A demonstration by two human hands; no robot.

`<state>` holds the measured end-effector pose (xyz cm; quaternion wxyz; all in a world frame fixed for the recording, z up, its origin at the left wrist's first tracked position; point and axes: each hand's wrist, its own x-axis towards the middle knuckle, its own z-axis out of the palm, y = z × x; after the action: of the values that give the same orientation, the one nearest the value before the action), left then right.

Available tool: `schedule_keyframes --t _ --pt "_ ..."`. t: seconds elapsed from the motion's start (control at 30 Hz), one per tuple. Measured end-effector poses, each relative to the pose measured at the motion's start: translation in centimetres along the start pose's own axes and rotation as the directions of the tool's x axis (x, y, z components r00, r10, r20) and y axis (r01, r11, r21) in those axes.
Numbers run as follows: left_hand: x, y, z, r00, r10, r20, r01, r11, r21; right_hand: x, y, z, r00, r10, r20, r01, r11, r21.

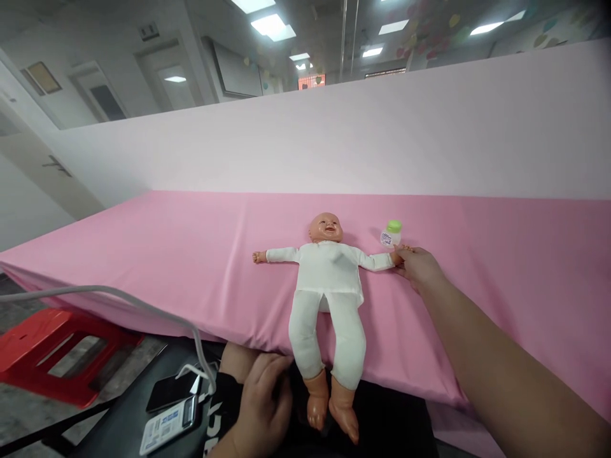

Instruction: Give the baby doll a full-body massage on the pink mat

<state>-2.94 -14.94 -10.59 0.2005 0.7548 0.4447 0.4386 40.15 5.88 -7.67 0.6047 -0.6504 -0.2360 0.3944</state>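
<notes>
A baby doll (330,267) in white clothes lies on its back on the pink-covered table (200,242), arms spread and feet hanging over the front edge. My right hand (420,266) reaches in from the right, its fingers closed around the doll's hand at the end of the outstretched arm. Just beyond those fingers stands a small clear bottle with a green lid (391,234). My left hand (265,402) rests low on my lap, left of the doll's feet, with its fingers curled; whether anything is inside them is hidden.
A white panel (334,140) with glass above runs behind the table. At lower left, a phone (172,389) and a white power bank (168,425) with a grey cable (119,294) lie on a dark seat. A red stool (57,350) stands farther left.
</notes>
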Motion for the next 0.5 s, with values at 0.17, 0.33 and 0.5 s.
schedule_keyframes --t 0.17,0.33,0.5 --pt "-2.1 0.4 2.0 0.988 0.011 0.155 -0.002 0.999 -0.054 -0.4 -0.1 0.1 0.999 -0.029 0.02 0.029 1.0 0.011" --pt "-1.7 0.6 2.5 0.993 0.006 0.12 0.004 0.996 -0.088 -1.0 -0.4 0.2 0.999 -0.038 0.031 0.037 0.999 0.02" --pt "-2.1 0.7 1.3 0.996 -0.009 0.084 0.025 0.98 -0.195 -0.8 -0.3 0.1 0.998 -0.039 0.041 0.038 0.999 0.009"
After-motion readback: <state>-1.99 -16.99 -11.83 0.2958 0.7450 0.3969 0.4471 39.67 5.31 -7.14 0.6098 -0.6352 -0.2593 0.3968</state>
